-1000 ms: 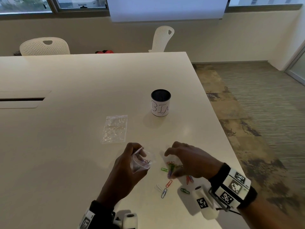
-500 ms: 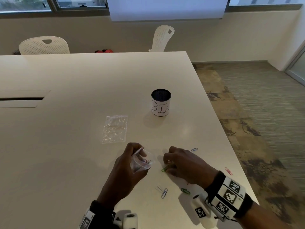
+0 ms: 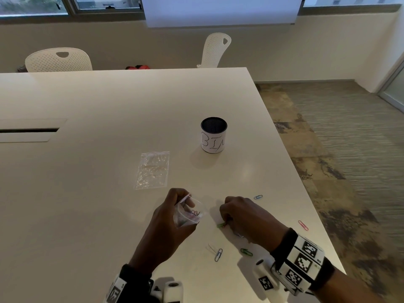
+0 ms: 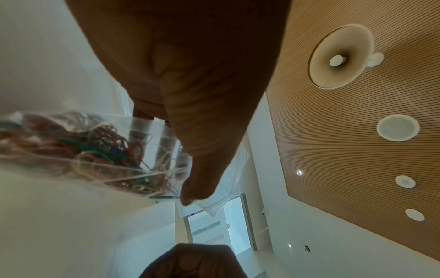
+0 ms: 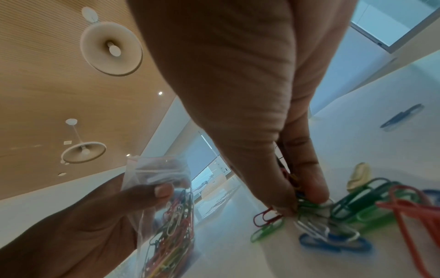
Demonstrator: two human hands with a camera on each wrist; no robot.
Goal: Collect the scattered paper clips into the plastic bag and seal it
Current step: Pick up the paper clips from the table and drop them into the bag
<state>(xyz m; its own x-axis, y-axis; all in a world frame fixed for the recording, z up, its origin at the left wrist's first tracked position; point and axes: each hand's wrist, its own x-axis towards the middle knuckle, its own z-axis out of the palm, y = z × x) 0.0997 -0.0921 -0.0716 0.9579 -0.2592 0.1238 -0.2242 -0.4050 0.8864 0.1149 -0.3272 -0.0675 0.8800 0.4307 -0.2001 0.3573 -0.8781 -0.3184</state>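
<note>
My left hand [image 3: 172,217] grips a small clear plastic bag [image 3: 189,212] with its mouth held open; several coloured paper clips [image 4: 100,148] lie inside it [image 5: 166,222]. Just right of it, my right hand [image 3: 242,217] is down on the white table [image 3: 109,119], its fingertips [image 5: 307,199] pinching a bunch of paper clips [image 5: 309,206] against the surface. Loose clips lie around: a green one [image 3: 221,225] at the fingertips, blue [image 3: 218,254] and green [image 3: 246,252] ones nearer me, a blue one [image 3: 258,197] beyond the hand, a red one [image 3: 303,225] by the table's right edge.
A second clear bag [image 3: 153,169] lies flat on the table beyond my left hand. A black-rimmed white cup [image 3: 213,134] marked with letters stands farther back. The table's right edge [image 3: 306,193] runs close to my right wrist. Two white chairs [image 3: 58,60] stand at the far side.
My right hand has slid left across the table toward the bag, dragging clips with it and uncovering the blue and red clips on its right. The left hand with the bag stayed put.
</note>
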